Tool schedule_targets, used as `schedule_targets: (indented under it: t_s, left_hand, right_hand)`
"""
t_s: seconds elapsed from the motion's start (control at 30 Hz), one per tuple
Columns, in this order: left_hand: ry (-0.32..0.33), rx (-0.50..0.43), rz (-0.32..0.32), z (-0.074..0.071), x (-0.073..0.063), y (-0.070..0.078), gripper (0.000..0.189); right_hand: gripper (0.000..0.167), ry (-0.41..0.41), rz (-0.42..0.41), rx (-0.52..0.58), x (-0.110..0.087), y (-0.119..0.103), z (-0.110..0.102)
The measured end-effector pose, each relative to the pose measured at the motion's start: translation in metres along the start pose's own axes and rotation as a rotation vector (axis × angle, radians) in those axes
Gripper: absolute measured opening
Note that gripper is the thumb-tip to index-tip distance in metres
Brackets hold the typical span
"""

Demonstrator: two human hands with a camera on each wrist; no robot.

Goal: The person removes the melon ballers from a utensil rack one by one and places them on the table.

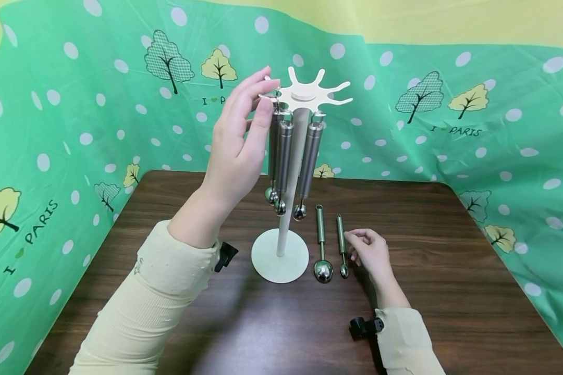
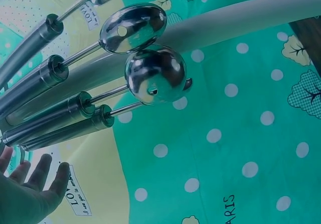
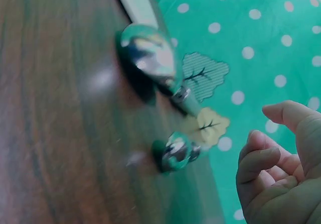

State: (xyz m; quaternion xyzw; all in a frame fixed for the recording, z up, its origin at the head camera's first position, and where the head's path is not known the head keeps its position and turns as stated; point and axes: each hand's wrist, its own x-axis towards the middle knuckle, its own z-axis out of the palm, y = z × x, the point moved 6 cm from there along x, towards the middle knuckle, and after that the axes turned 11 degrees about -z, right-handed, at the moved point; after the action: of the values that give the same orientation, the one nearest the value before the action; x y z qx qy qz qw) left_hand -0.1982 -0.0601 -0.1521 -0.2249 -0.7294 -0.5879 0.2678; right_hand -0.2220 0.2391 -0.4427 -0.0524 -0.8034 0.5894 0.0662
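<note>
A white stand with curved hook arms rises from a round base. Several metal scoops with grey handles and round bowls hang from it, also seen in the left wrist view as shiny bowls. My left hand is raised at the stand's left hooks, fingers extended beside the hanging handle tops; contact there is unclear. On the table lie a larger scoop and a smaller scoop, bowls towards me. My right hand is just right of the smaller one, fingers loosely bent, a gap between thumb and index finger.
The dark wooden table has rounded far corners. Behind and beside it hangs a green cloth with white dots and printed trees. Black wrist straps sit at both cuffs.
</note>
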Motion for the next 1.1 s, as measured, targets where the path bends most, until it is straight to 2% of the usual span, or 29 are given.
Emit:
schedule_targets:
  t_s: [0.13, 0.3, 0.53, 0.63, 0.9, 1.1]
  left_hand:
    - [0.001, -0.002, 0.01, 0.0, 0.0, 0.0, 0.034]
    - [0.007, 0.0, 0.028, 0.0, 0.001, 0.0, 0.034]
    - [0.049, 0.08, 0.088, -0.004, 0.002, 0.0, 0.033]
    - [0.056, 0.092, 0.095, -0.005, 0.002, 0.0, 0.033]
    - [0.075, 0.082, 0.074, -0.007, -0.001, -0.001, 0.032]
    - [0.098, 0.079, 0.1, -0.007, -0.002, 0.001, 0.028]
  right_hand:
    - [0.026, 0.025, -0.018, 0.037, -0.002, -0.013, 0.0]
    - [0.02, 0.055, -0.081, 0.088, -0.005, -0.034, 0.002]
    - [0.004, 0.065, -0.173, 0.174, -0.014, -0.069, 0.005]
    - [0.011, 0.062, -0.206, 0.206, -0.018, -0.083, 0.007]
    - [0.012, 0.038, -0.237, 0.271, -0.028, -0.115, 0.013]
    - [0.012, 0.024, -0.334, 0.279, -0.035, -0.142, 0.017]
